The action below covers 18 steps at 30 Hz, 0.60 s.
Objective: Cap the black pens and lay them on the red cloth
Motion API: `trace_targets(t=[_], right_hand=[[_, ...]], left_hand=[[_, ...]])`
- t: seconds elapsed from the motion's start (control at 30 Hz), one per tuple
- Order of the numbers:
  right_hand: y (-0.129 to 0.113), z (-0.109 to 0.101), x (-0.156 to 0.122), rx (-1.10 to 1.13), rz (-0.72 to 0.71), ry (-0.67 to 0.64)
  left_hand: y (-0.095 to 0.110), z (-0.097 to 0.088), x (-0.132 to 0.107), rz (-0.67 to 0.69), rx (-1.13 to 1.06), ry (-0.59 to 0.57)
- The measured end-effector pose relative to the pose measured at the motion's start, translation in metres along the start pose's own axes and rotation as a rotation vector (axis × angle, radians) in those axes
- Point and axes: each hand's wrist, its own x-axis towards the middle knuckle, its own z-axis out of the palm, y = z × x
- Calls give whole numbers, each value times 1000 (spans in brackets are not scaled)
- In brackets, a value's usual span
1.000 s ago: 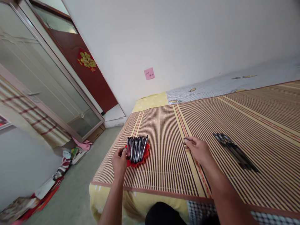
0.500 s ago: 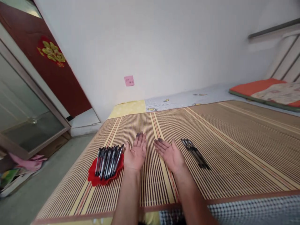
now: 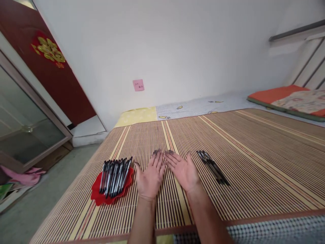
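Observation:
My left hand [image 3: 150, 177] and my right hand [image 3: 181, 170] lie side by side, palms up and fingers stretched out, on the striped bamboo mat [image 3: 254, 152]. Both are empty, and their fingertips look dark-stained. Just left of my left hand, a red scalloped dish [image 3: 101, 198] holds several black pens [image 3: 114, 174] laid in a row. To the right of my right hand, a small bundle of dark pens [image 3: 212, 167] rests directly on the mat.
The mat covers a bed with a yellow and checked sheet [image 3: 177, 110] against a white wall bearing a pink note [image 3: 138, 85]. An orange cushion [image 3: 291, 98] lies at the far right. A glass door [image 3: 22, 125], red door and floor clutter [image 3: 15, 179] are on the left.
My left hand let go of the red dish and my right hand left the mat; both turned palm up and came together in the middle. The view swung to the right.

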Motion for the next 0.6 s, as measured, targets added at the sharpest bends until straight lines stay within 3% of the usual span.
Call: trace_targets(t=[0.17,0.23,0.3,0.4,0.5,0.6], right_hand=[[1,2,0,-126,-28,41],[7,1,2,-336,-23,115],[16,-1,3,-693,-65,190],[28,-5,4,-1196,-189,177],[33,-5,1,-1402,-254,135],[29,-5,-3,-1475,-256,146]], left_hand=[[1,2,-2,-4,14,19],[2,-3,0,19,8,64],[4,-11,3,64,-8,158],[8,-23,8,82,-48,346],[11,-29,10,55,-72,490],[11,-27,10,61,-58,540]])
